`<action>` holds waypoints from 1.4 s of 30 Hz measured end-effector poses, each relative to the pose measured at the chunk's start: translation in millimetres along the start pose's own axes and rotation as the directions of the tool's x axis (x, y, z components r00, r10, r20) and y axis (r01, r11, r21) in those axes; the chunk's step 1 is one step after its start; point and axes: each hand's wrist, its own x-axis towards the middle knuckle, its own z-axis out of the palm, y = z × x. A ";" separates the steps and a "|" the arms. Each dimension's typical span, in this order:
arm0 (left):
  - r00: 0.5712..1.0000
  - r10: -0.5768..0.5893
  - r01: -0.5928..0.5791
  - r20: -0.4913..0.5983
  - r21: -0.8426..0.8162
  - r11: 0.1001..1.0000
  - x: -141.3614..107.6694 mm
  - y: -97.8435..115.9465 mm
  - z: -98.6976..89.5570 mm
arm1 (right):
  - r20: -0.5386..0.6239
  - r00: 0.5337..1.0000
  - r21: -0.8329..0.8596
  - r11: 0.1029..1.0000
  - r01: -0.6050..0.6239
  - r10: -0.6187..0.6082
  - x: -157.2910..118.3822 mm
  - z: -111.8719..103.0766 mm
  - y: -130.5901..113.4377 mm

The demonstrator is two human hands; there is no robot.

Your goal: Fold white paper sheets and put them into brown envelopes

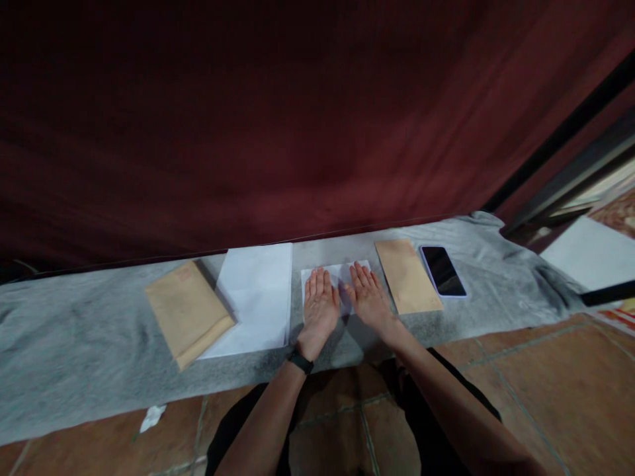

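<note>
Between the front and rear edges of the surface point(114, 344), our left hand point(321, 302) and right hand point(370, 299) lie flat on the white sheet point(342, 273), fingers extended, narrowly spaced, gripping nothing; we should press evenly.

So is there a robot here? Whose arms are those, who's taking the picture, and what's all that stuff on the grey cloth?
No robot, just a person! There is one picture, from a camera worn on that person's head, looking forward and down, so we see their own arms. The left hand, with a black band on its wrist, and the right hand rest flat on a folded-looking piece of white paper. Neither hand is gripping anything.

On the long grey cloth, large white paper sheets lie to the left, with a pile of flat brown paper envelopes overlapping them. To the right are a flat brown paper envelope and a black-screened phone in a pale purple case.
</note>
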 end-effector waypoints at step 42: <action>0.994 -0.111 0.109 0.010 0.089 0.990 -6.6 -18.0 6.0 | 0.082 0.959 -0.066 0.962 -0.266 0.271 9.9 -21.0 26.7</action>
